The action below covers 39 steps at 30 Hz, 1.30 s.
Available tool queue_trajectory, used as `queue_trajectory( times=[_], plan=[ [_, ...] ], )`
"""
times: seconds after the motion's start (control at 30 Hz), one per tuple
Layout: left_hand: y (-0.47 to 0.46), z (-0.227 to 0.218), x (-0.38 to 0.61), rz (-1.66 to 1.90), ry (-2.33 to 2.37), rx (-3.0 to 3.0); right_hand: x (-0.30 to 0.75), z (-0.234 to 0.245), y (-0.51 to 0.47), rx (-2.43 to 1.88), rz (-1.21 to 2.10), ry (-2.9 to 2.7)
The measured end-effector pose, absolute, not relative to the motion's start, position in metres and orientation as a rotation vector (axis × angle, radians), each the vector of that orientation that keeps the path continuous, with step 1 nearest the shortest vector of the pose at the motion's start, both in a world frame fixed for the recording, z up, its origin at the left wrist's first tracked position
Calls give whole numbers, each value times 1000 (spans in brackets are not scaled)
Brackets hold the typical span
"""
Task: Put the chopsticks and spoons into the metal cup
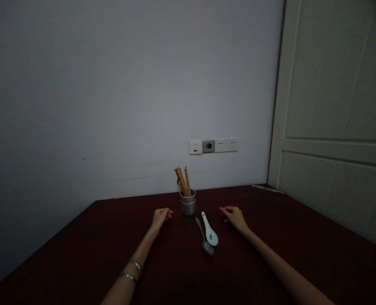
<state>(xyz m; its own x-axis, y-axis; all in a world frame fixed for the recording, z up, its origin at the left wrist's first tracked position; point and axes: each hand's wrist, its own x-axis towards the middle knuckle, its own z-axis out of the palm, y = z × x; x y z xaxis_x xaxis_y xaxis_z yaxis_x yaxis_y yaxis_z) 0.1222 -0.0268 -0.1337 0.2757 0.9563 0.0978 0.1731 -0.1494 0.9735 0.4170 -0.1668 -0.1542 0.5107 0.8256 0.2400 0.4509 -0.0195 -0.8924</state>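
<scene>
My left hand point(161, 218) rests on the dark red table point(89, 250), its fingers loosely curled in with nothing in them. To its right stands a metal utensil cup point(188, 207), upright, with several wooden chopsticks point(185, 182) and a small metal spoon point(179, 181) leaning in it. My right hand point(235, 217) lies on the other side, empty, fingers slightly bent and apart. Between the hands, a white soup spoon point(210, 236) with a blue mark lies beside a metal spoon point(208, 248); their bowls are close together. Neither hand touches the spoons or cup.
A pale wall point(127, 106) rises behind the table, with a row of sockets point(226, 145) above its back edge. On the right stands a light panelled door point(334, 106). A thin flat strip point(266, 188) lies at the far right corner.
</scene>
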Motion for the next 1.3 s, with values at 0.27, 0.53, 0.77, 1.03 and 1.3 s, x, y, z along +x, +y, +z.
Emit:
queue_trajectory(
  times=[0.27, 0.53, 0.77, 1.03, 1.3],
  plan=[
    [-45, -85, 121, 732, 827, 2166, 415, -155, -168, -1647, 385, -1153],
    [-115, -69, 156, 368, 638, 2958, 416, -160, -166, -1598, 347, -1171],
    [-130, -96, 166, 333, 466, 3142, 414, -157, -167, -1605, 356, -1186],
    [-135, -105, 169, 373, 366, 3219, 415, -157, -166, -1622, 361, -1185],
    [-134, -102, 172, 283, 356, 3270, 413, -156, -167, -1597, 381, -1172]
  ],
)
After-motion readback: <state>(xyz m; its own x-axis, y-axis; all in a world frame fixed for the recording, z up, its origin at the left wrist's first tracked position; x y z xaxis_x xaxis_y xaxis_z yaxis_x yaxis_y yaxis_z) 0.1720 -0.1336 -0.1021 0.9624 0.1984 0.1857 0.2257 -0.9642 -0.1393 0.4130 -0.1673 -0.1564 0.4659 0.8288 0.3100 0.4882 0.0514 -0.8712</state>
